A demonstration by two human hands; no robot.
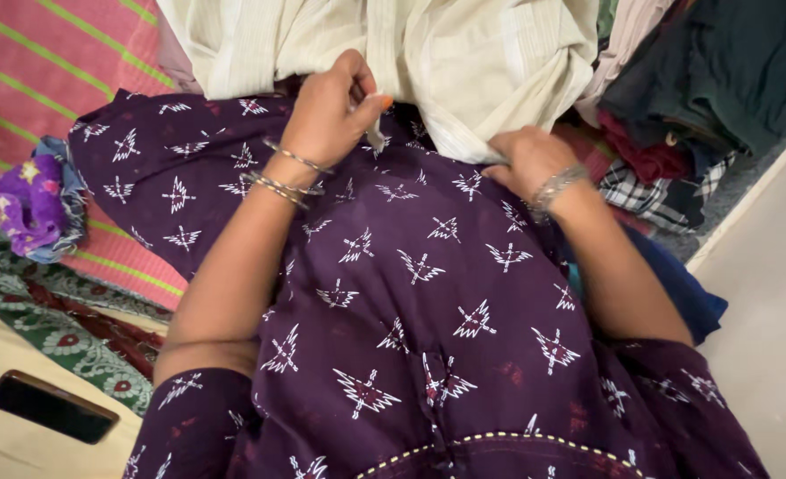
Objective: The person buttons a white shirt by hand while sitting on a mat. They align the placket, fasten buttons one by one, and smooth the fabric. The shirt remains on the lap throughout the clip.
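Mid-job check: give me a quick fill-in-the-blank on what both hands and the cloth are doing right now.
1. Both hands grip a ____-coloured cloth.
2. The left hand wears thin ____ at the wrist.
3. The right hand pinches the cloth's lower ____.
4. A dark phone lies at the person's ____ side.

Missing words: cream; bangles; edge; left

Soft, even light filled the frame, brightest on the cream cloth (428, 53) along the top. Shadows stayed faint beneath the forearms. No glare showed. Focus held sharp at centre, with slight stretching toward the corners.
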